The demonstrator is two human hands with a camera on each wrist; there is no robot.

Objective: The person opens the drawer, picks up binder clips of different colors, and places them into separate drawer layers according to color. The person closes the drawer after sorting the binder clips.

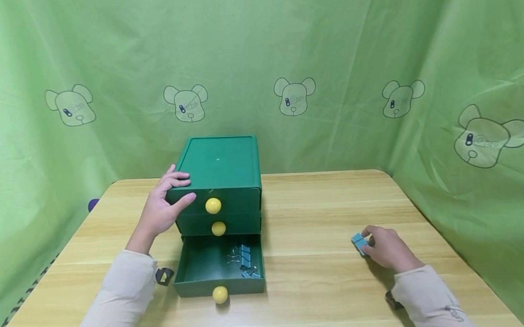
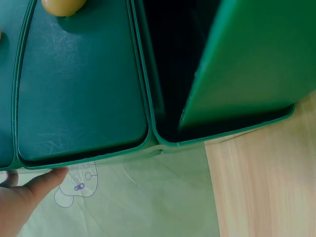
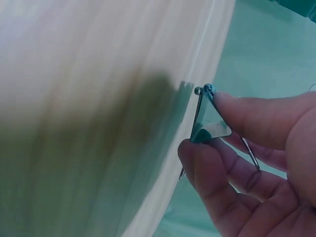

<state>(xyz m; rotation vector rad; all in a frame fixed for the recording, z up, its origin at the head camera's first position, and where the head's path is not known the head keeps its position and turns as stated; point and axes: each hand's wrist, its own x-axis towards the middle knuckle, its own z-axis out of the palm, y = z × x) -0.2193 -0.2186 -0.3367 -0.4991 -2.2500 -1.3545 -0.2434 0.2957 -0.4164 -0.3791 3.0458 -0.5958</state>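
A green drawer cabinet (image 1: 227,160) with yellow round knobs stands left of the middle of the table. Its bottom drawer (image 1: 197,288) is pulled out, and light blue binder clips (image 1: 245,257) of different sizes lie in the right part. My left hand (image 1: 158,210) rests at the cabinet's upper left front corner, fingers over the top edge, thumb toward the front. Over on the right side of the table, my right hand (image 1: 390,249) pinches a blue binder clip (image 3: 210,126) between thumb and fingers. The wire handles of this clip show in the right wrist view.
The light wood table (image 1: 313,277) spans the space between cabinet and right hand. Green curtain (image 1: 344,45) with bear-head drawings hangs behind and on both sides. A purple round thing (image 1: 93,204) shows past the table's left edge.
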